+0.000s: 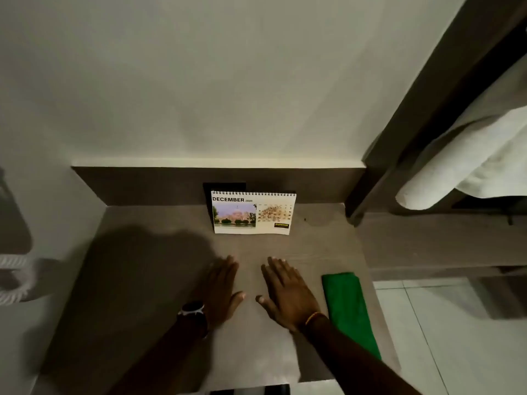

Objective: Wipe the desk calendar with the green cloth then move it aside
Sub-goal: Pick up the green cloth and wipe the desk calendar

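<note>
A white spiral-bound desk calendar (253,212) showing December stands upright at the back of the grey desk (159,269), close to the rear panel. The green cloth (349,310), folded into a long strip, lies on the desk near its right edge. My left hand (222,289), with a watch on the wrist, rests flat on the desk with fingers spread and holds nothing. My right hand (288,292) lies flat beside it, palm down and empty, just left of the cloth and not touching it. Both hands are well short of the calendar.
A dark socket plate (225,187) sits on the rear panel behind the calendar. A white towel (467,163) hangs on a dark frame at the right. White floor tiles (445,337) lie beyond the desk's right edge. A rope-like object (14,277) is at the far left.
</note>
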Action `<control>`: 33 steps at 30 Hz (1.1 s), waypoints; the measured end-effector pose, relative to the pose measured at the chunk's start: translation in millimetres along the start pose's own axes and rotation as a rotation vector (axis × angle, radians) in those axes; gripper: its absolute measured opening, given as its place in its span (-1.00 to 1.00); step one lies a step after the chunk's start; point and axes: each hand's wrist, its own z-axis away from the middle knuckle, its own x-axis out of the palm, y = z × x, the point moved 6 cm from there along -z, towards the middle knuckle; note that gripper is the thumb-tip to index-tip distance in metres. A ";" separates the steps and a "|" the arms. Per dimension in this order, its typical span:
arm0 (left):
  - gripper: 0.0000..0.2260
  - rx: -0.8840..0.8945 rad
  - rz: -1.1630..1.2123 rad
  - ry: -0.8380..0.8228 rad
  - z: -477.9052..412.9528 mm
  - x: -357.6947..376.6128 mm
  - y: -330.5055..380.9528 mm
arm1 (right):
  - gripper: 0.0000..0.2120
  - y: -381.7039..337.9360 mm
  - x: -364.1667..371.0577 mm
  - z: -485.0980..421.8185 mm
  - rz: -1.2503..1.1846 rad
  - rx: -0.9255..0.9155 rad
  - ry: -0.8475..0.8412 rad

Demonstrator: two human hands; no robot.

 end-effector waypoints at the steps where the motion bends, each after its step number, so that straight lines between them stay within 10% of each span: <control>1: -0.30 -0.022 -0.005 -0.027 2.4 10.1 -0.9 | -0.24 1.2 9.4 1.2 0.011 0.009 -0.024; 8: -0.33 -0.076 -0.059 0.038 11.2 34.0 -0.7 | -0.25 11.9 23.9 7.9 0.088 -0.008 0.002; 16: -0.32 -0.044 0.000 0.087 12.3 33.4 1.2 | -0.21 85.3 1.4 82.3 -0.014 0.507 0.277; 26: -0.35 -0.027 -0.012 0.091 13.3 36.7 1.3 | -0.40 106.8 10.2 99.7 -0.010 0.651 0.255; 33: -0.36 -0.082 0.219 0.202 10.1 19.3 -4.5 | -0.52 98.6 -17.6 54.2 -0.629 0.634 0.649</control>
